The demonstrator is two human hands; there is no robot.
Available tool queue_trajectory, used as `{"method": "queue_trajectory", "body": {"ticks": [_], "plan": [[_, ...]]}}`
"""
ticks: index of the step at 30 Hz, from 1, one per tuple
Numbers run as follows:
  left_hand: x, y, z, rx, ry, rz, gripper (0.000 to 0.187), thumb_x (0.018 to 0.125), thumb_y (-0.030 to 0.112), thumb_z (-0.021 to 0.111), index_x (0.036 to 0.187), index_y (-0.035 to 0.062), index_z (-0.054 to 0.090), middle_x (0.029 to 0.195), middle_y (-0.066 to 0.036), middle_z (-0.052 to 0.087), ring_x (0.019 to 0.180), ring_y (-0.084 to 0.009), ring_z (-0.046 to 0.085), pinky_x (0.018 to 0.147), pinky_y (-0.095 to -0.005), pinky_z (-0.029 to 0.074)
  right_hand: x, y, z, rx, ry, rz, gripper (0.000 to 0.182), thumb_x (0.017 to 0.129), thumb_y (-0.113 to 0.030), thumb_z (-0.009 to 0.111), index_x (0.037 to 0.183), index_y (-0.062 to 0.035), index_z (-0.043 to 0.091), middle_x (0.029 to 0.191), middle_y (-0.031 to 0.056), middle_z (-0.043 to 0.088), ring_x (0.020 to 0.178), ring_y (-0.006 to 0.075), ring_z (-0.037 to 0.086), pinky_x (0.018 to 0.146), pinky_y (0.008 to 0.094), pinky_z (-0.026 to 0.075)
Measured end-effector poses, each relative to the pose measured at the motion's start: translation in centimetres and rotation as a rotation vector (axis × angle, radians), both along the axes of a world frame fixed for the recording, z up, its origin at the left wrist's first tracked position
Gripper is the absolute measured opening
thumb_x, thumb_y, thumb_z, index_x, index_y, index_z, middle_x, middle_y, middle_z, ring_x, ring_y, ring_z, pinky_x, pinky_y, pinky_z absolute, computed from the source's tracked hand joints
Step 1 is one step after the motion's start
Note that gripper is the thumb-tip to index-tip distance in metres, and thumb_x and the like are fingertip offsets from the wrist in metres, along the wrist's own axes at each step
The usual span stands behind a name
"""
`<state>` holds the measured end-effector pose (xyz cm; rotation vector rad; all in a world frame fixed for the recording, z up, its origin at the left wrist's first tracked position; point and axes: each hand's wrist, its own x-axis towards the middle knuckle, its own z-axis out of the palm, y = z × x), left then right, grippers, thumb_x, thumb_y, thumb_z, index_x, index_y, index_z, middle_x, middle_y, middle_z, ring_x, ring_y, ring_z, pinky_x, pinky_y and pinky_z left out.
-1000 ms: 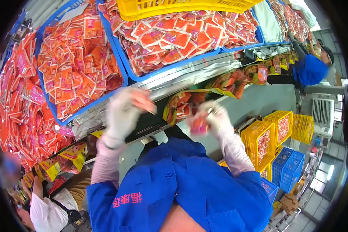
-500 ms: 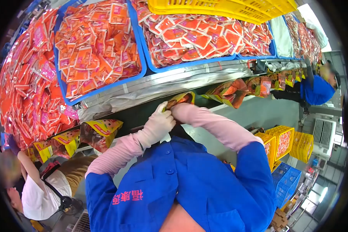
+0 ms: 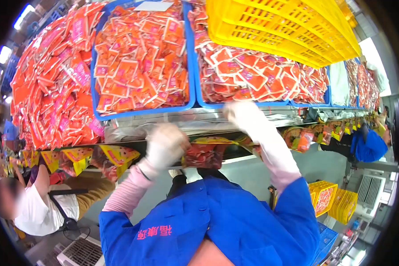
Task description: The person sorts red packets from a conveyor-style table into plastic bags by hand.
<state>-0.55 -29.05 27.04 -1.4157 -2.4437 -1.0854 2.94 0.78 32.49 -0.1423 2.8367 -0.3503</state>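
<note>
Smeared by motion, my gloved left hand (image 3: pixel 166 142) is curled beside the upper left corner of a printed pouch (image 3: pixel 206 154). The pouch hangs at the dark conveyor edge, its yellow top edge up and dark red lower part facing me. My right hand (image 3: pixel 243 114), also gloved and blurred, reaches forward over the metal ledge to the front rim of a blue crate (image 3: pixel 264 105) heaped with small red sachets (image 3: pixel 248 75). Its fingers are too blurred to show any grip.
Another blue crate of sachets (image 3: pixel 139 66) stands front left, beside a large sachet heap (image 3: pixel 53 84). A yellow crate (image 3: pixel 283 26) overhangs at the top. More pouches (image 3: pixel 117 155) line the conveyor. A person in white (image 3: pixel 48 208) works at left, one in blue (image 3: pixel 369 144) at right.
My hands have come apart from the pouch they were both at. The right moved forward to the crate rim, the left outward and left. The pouch now hangs with its face showing; the view shifted.
</note>
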Motion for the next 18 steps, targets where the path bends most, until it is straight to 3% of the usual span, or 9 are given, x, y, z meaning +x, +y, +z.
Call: {"method": "queue_trajectory", "body": {"ticks": [1,2,4,5,10,12,13,16,18], "plan": [[-2.7,0.0,-0.7,0.017,-0.069,0.226,0.013,0.072,0.01,0.072,0.083,0.0089,0.066,0.086,-0.012,0.066,0.088,-0.034,0.063,0.081,-0.0468,0.048,-2.5,2.0,-2.4,-0.071,0.147,-0.109,0.021,0.086,-0.022,0.062,0.093,-0.0073,0.075,0.087,0.0195,0.073,0.089,0.0365,0.072,0.083,0.0451,0.056],[-5.6,0.2,-1.3,0.003,0.001,0.488,0.018,0.077,0.013,0.073,0.092,0.0064,0.067,0.091,-0.015,0.067,0.092,-0.037,0.063,0.083,-0.048,0.047,-5.3,3.7,-5.2,0.069,0.087,-0.156,0.022,0.086,-0.023,0.063,0.096,-0.0075,0.075,0.09,0.0181,0.073,0.091,0.0364,0.071,0.085,0.0455,0.056],[-11.5,0.2,-4.8,-0.287,0.102,0.78,0.027,0.086,0.022,0.071,0.108,0.0058,0.068,0.101,-0.015,0.067,0.101,-0.0372,0.062,0.089,-0.0475,0.049,-10.3,5.3,-14.0,0.307,-0.055,-0.189,0.025,0.087,-0.028,0.065,0.101,-0.0088,0.074,0.096,0.0157,0.074,0.096,0.0359,0.071,0.089,0.0463,0.055],[-13.6,0.1,-6.9,-0.289,0.107,0.785,0.027,0.086,0.022,0.071,0.108,0.0058,0.068,0.101,-0.015,0.067,0.101,-0.0372,0.062,0.089,-0.0475,0.049,-11.9,5.6,-17.5,0.412,-0.137,-0.172,0.028,0.088,-0.031,0.066,0.104,-0.0099,0.074,0.101,0.0147,0.074,0.099,0.0355,0.071,0.09,0.0468,0.054],[-15.5,-1.8,-8.8,-0.583,-0.282,0.767,0.039,0.086,0.028,0.072,0.12,0.0113,0.063,0.112,-0.014,0.067,0.108,-0.0365,0.062,0.089,-0.0472,0.052,-11.9,5.6,-14.4,0.192,-0.13,-0.16,0.029,0.088,-0.032,0.066,0.106,-0.0109,0.074,0.107,0.017,0.072,0.105,0.0346,0.069,0.092,0.0464,0.054],[-14.2,-2.0,-9.0,-0.455,-0.258,0.808,0.037,0.086,0.026,0.071,0.119,0.0125,0.064,0.114,-0.014,0.067,0.11,-0.0361,0.062,0.089,-0.047,0.052,-11.6,5.8,-13.1,0.133,-0.081,-0.227,0.029,0.088,-0.033,0.068,0.105,-0.01,0.074,0.104,0.0182,0.072,0.105,0.0354,0.068,0.092,0.0459,0.053],[-13.3,-2.2,-9.2,-0.33,-0.233,0.836,0.035,0.086,0.025,0.07,0.119,0.0137,0.065,0.115,-0.014,0.068,0.113,-0.0358,0.063,0.09,-0.0468,0.052,-10.7,6.4,-12.6,0.105,0.048,-0.107,0.029,0.088,-0.032,0.069,0.107,-0.0108,0.074,0.104,0.0188,0.071,0.103,0.0368,0.067,0.092,0.0452,0.054],[-14.0,-1.6,-8.3,-0.474,-0.169,0.82,0.031,0.086,0.022,0.069,0.116,0.0141,0.066,0.11,-0.014,0.071,0.104,-0.0358,0.067,0.086,-0.0484,0.054,-7.6,6.1,-7.3,-0.094,0.123,-0.142,0.029,0.09,-0.022,0.064,0.115,-0.0087,0.073,0.106,0.0177,0.073,0.098,0.0313,0.071,0.088,0.0414,0.055],[-13.8,-1.6,-6.6,-0.45,-0.168,0.797,0.026,0.086,0.024,0.071,0.109,0.0135,0.068,0.103,-0.014,0.072,0.095,-0.0375,0.068,0.081,-0.0489,0.055,-6.0,6.8,-7.1,-0.68,0.183,-0.43,0.034,0.091,-0.011,0.061,0.124,-0.0057,0.069,0.105,0.0145,0.075,0.093,0.022,0.071,0.084,0.0349,0.055]]}}
